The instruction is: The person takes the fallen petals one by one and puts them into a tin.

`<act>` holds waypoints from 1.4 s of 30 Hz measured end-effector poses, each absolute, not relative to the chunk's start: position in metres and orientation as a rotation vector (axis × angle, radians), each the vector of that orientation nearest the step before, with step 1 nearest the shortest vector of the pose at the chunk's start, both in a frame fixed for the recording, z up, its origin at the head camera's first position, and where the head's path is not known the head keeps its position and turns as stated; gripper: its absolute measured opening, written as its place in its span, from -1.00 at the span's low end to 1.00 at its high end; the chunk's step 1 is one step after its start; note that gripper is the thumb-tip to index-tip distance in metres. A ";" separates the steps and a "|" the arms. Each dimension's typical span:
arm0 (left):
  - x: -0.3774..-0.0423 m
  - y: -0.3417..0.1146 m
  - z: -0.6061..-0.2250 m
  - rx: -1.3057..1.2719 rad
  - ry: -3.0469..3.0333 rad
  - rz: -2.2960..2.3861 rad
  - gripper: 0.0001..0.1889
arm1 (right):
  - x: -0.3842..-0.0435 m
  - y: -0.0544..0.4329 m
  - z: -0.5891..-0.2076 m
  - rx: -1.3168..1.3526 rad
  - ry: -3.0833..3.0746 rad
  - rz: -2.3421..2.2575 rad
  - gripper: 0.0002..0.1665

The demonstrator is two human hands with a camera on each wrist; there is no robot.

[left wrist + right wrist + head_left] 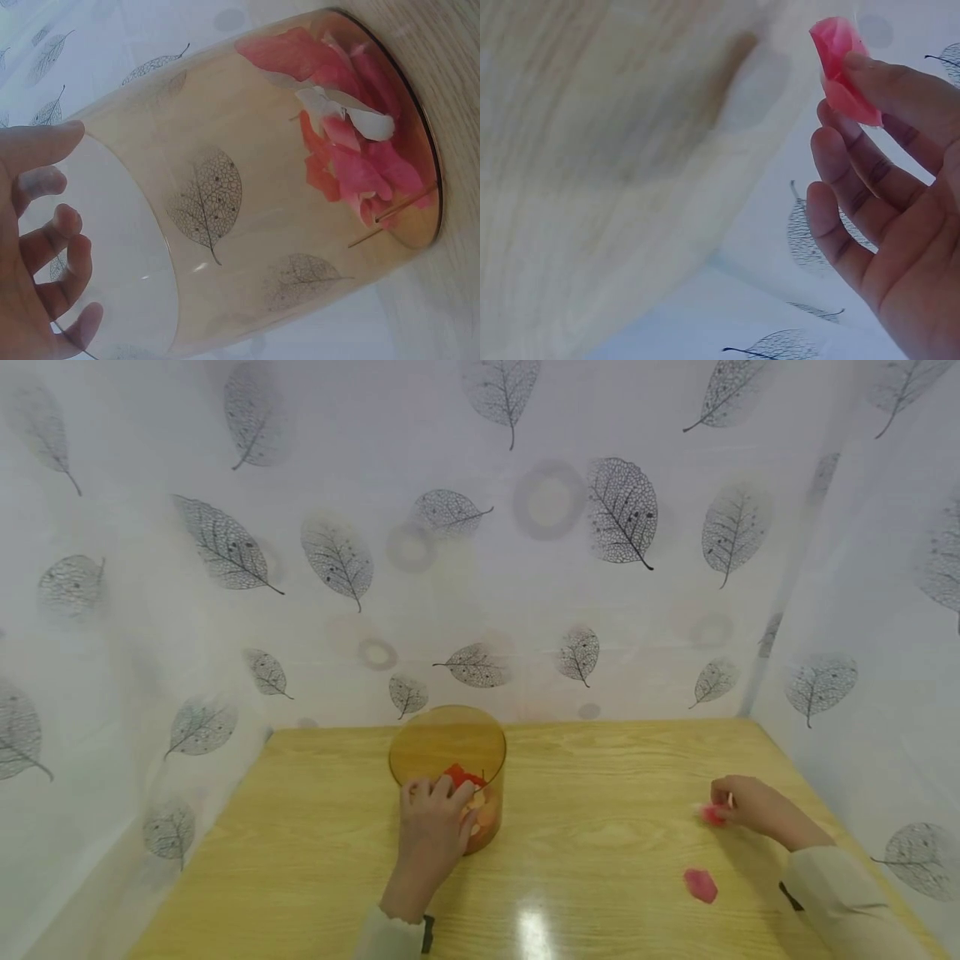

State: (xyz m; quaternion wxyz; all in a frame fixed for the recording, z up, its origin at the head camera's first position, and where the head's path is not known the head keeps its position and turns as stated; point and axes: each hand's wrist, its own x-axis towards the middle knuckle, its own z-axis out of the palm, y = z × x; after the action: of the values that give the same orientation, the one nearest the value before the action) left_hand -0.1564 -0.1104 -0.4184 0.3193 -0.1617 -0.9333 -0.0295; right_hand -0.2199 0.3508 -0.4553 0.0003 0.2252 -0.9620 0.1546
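A wide amber see-through glass vase (491, 827) stands upright toward the back of the table, left of centre. My left hand (431, 835) holds it at the near rim, fingers bent over the edge into the mouth. Seen through the wall in the left wrist view, red, pink and white petals (360, 169) and thin brown stems (405, 206) lie at the bottom. At the right, my right hand (761, 808) pinches a pink petal (840, 71) between thumb and index finger, the other fingers loosely bent. Another pink petal (701, 886) lies on the table nearer me.
The wood-grain table (600, 827) is bounded at the back and both sides by white sheeting (525, 585) printed with grey leaves. A bright light reflection (534, 931) shows near the table's front.
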 end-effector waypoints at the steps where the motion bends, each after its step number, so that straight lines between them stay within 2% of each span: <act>1: -0.156 -0.110 -0.418 -0.426 -2.452 -0.079 -0.64 | -0.220 0.349 -0.453 0.700 -3.022 0.482 -0.72; 12: -0.157 -0.110 -0.418 -0.430 -2.447 -0.072 -0.64 | -0.229 0.299 -0.402 0.721 -2.967 0.462 -0.82; 24: -0.157 -0.111 -0.419 -0.424 -2.464 -0.053 -0.64 | -0.250 0.164 -0.344 1.036 -2.578 0.514 -0.82; 33: -0.158 -0.110 -0.419 -0.429 -2.469 -0.080 -0.63 | -0.253 0.087 -0.340 1.272 -2.464 0.473 -0.85; 42: -0.156 -0.111 -0.416 -0.417 -2.482 -0.051 -0.65 | -0.250 0.069 -0.347 1.329 -2.481 0.401 -0.77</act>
State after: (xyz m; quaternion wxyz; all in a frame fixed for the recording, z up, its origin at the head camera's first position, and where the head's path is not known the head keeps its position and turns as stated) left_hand -0.1556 -0.1105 -0.4159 0.3073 -0.1577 -0.9383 -0.0192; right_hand -0.2504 0.0691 -0.3473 0.1487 0.4622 -0.8631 0.1394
